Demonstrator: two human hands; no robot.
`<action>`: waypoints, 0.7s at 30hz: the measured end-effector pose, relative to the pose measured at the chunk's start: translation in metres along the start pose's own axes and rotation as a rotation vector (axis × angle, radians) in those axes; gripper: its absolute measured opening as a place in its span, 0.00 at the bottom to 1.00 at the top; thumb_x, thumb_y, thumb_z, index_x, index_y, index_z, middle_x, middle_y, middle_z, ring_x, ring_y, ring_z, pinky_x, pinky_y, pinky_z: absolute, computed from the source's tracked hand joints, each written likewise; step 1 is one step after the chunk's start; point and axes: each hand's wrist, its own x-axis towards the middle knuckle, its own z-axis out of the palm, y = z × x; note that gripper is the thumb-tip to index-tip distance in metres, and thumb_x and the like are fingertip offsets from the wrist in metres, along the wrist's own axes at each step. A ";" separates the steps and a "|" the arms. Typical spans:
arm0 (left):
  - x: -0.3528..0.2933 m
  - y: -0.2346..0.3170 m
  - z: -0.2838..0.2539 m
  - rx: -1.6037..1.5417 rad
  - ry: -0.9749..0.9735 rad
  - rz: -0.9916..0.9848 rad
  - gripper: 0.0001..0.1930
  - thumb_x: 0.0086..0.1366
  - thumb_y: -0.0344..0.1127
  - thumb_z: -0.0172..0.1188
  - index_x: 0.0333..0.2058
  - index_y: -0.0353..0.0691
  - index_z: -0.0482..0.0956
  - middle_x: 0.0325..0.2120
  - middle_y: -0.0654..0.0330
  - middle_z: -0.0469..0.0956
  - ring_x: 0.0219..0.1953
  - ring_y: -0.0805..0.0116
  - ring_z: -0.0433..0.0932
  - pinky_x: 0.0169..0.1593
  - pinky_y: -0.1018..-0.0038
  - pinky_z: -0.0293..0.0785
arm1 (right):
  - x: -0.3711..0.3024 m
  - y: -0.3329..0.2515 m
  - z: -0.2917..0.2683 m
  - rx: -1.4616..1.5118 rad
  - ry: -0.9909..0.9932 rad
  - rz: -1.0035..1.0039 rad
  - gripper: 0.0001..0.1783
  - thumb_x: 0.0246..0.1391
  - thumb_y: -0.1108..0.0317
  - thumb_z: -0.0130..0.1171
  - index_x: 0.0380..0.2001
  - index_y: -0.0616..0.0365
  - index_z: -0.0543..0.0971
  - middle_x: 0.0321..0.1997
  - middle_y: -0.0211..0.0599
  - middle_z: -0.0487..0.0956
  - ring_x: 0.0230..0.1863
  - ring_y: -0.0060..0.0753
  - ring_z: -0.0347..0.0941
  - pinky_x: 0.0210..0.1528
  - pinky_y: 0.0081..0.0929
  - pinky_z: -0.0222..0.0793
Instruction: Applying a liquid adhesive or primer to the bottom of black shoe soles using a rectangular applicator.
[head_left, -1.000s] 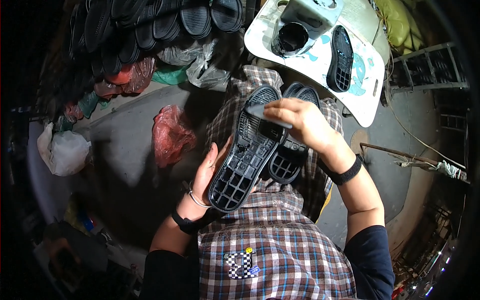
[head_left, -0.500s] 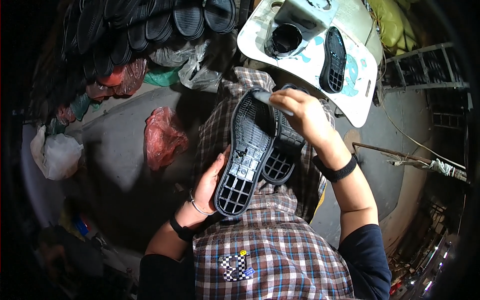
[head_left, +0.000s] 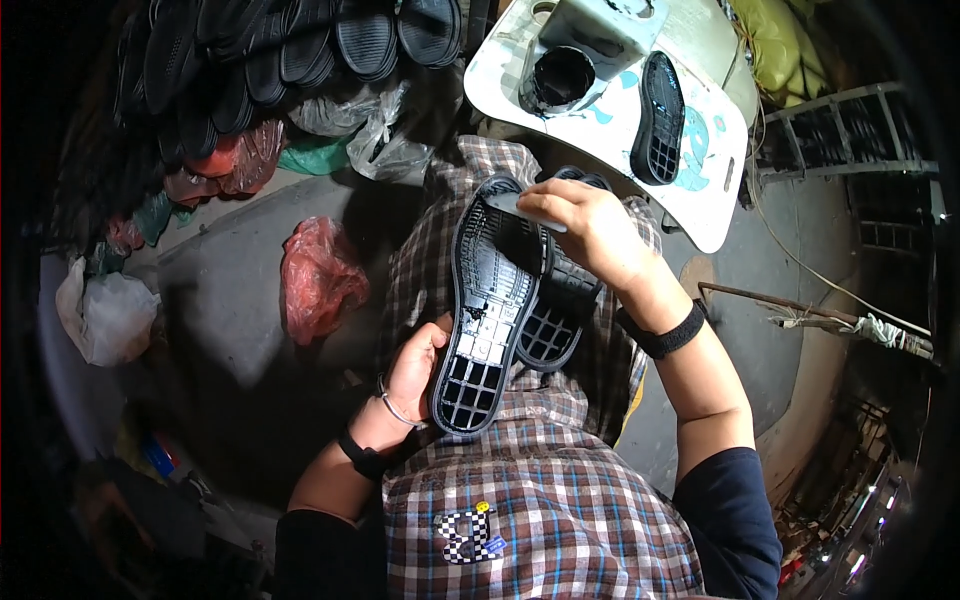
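A black ridged shoe sole (head_left: 490, 290), with an open grid at its heel, stands tilted over my lap with its toe end away from me. My left hand (head_left: 413, 368) grips its left edge near the heel, fingers partly hidden behind it. In my right hand (head_left: 590, 228) is a flat grey tool (head_left: 508, 205), pinched between the fingers, its tip at the inner face of the sole near the toe. What kind of tool it is, I cannot make out. A second black sole (head_left: 553, 322) lies behind the first on the checked apron (head_left: 530, 490), partly covered.
On a small white table (head_left: 708, 225) ahead to the right are another black sole (head_left: 660, 120) and a grey container (head_left: 600, 45) with a dark-stained round opening. Stacked black soles (head_left: 368, 40) stand far left above plastic bags. A red bag (head_left: 320, 280) lies on the floor.
My right hand has brought the grey tool slightly down and left along the toe end of the sole. The whole view has shifted a little; my left hand keeps its hold.
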 end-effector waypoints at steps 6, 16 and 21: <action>0.004 -0.004 -0.002 0.031 0.002 0.073 0.26 0.62 0.36 0.35 0.57 0.33 0.66 0.50 0.48 0.76 0.49 0.56 0.78 0.55 0.62 0.75 | 0.007 0.001 -0.003 -0.133 -0.056 0.083 0.21 0.38 0.83 0.56 0.40 0.58 0.77 0.40 0.41 0.78 0.41 0.49 0.77 0.42 0.36 0.75; 0.001 -0.003 0.006 -0.087 -0.041 -0.024 0.32 0.73 0.54 0.36 0.59 0.29 0.64 0.52 0.45 0.74 0.50 0.55 0.78 0.54 0.61 0.76 | 0.008 -0.021 -0.007 -0.094 0.079 0.142 0.14 0.43 0.78 0.56 0.37 0.57 0.78 0.34 0.41 0.77 0.34 0.50 0.77 0.36 0.39 0.74; 0.003 0.001 -0.005 -0.141 -0.124 -0.062 0.31 0.73 0.54 0.34 0.61 0.33 0.63 0.55 0.43 0.71 0.53 0.53 0.76 0.54 0.56 0.76 | 0.010 0.005 -0.009 -0.028 0.189 0.237 0.10 0.47 0.75 0.60 0.36 0.57 0.79 0.32 0.46 0.79 0.34 0.51 0.78 0.36 0.38 0.74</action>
